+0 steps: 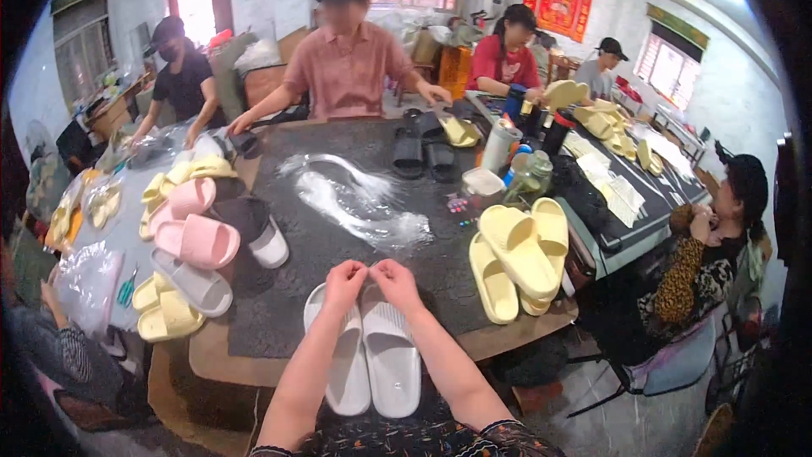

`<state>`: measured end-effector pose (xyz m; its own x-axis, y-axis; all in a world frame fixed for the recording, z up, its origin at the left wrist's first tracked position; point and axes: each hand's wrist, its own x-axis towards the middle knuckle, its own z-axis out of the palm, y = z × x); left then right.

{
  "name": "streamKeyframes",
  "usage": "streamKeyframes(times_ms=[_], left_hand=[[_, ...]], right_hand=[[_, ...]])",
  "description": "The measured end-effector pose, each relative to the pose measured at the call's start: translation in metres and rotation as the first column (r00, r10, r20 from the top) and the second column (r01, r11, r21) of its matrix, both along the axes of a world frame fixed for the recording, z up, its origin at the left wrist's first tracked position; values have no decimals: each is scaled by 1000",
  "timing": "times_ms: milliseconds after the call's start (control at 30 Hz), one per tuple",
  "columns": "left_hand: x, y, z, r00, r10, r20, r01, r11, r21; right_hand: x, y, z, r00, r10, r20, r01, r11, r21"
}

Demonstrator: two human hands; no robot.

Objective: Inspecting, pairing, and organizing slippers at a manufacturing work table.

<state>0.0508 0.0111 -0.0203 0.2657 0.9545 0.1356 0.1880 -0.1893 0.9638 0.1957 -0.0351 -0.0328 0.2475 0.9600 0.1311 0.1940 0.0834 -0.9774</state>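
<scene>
Slippers, a white slide pair, lie side by side on the near edge of the bench, toes pointing away from the person, ribbed footbeds facing up. Left hand and right hand hover together over the straps, fingertips pinched almost touching; whether anything is held between them cannot be told. Yellow slippers are stacked to the right, pink slippers to the left.

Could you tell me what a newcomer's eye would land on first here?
First, the pair of white slides lying side by side at the table's near edge, with the left hand and right hand pinching together above them. Next, the stacked yellow slides to the right and pink slides to the left.
</scene>
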Motion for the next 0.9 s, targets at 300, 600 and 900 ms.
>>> streamKeyframes(times_ms=[300,600,900], left_hand=[[-1,3,-11,997,-21,68,20,999,27],[-2,9,-17,1000,-30,-9,31,998,59],[-3,3,-7,1000,-28,-6,28,999,-17]], right_hand=[[0,3,-5,998,-15,-65,18,999,50],[2,3,-9,999,-12,-53,14,999,40],[3,-1,-3,1000,-9,-25,10,999,48]])
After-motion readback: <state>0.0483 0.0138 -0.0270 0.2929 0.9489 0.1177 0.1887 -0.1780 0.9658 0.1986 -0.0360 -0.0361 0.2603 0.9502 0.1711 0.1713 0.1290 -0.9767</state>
